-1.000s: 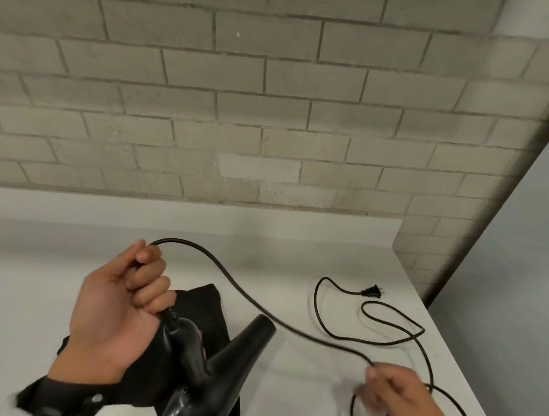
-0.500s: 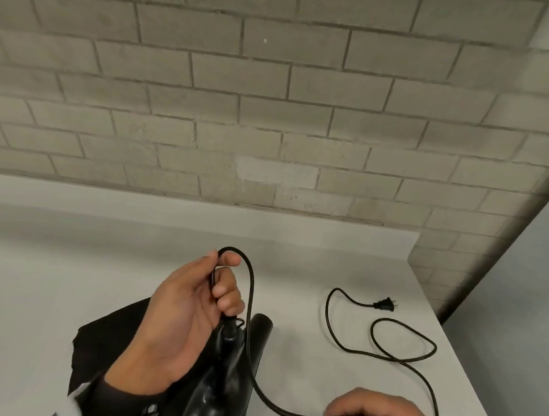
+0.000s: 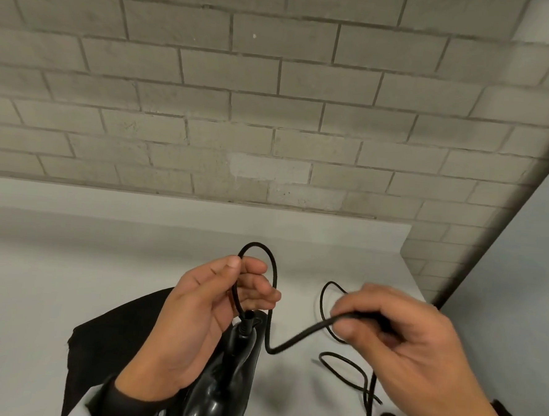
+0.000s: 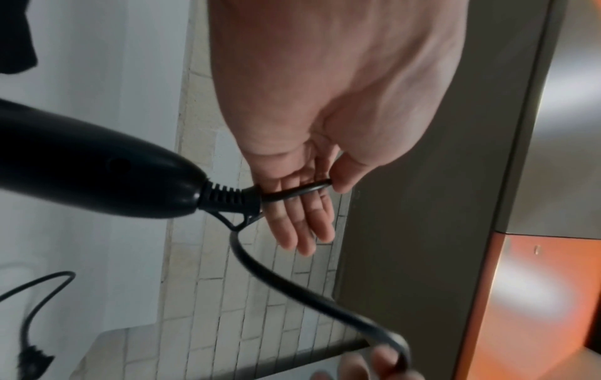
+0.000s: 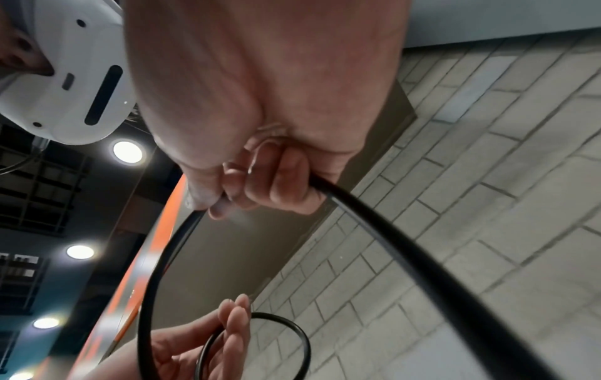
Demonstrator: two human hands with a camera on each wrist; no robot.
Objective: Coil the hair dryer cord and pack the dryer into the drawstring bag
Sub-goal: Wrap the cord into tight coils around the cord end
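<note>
The black hair dryer point(image 3: 220, 384) stands handle-up over the black drawstring bag point(image 3: 114, 342), which lies flat on the white table point(image 3: 53, 274). My left hand point(image 3: 246, 280) pinches the black cord point(image 3: 274, 291) just above the handle's strain relief, thumb against fairly straight fingers, as the left wrist view point(image 4: 299, 191) shows. A small loop arches over that hand. My right hand point(image 3: 356, 322) grips the cord further along, fingers curled round it point(image 5: 286, 185), raised at the same height as the left. The remaining cord point(image 3: 347, 370) lies looped on the table, and the plug point(image 4: 32, 360) shows only in the left wrist view.
A grey brick wall point(image 3: 272, 111) rises behind the table. The table's right edge point(image 3: 422, 291) lies just beyond my right hand, with a drop to the floor past it. Bare tabletop stretches to the left of the bag.
My right hand has lifted from the table's near edge and come up towards the left hand with the cord. The arch over the left hand has tightened into a small loop.
</note>
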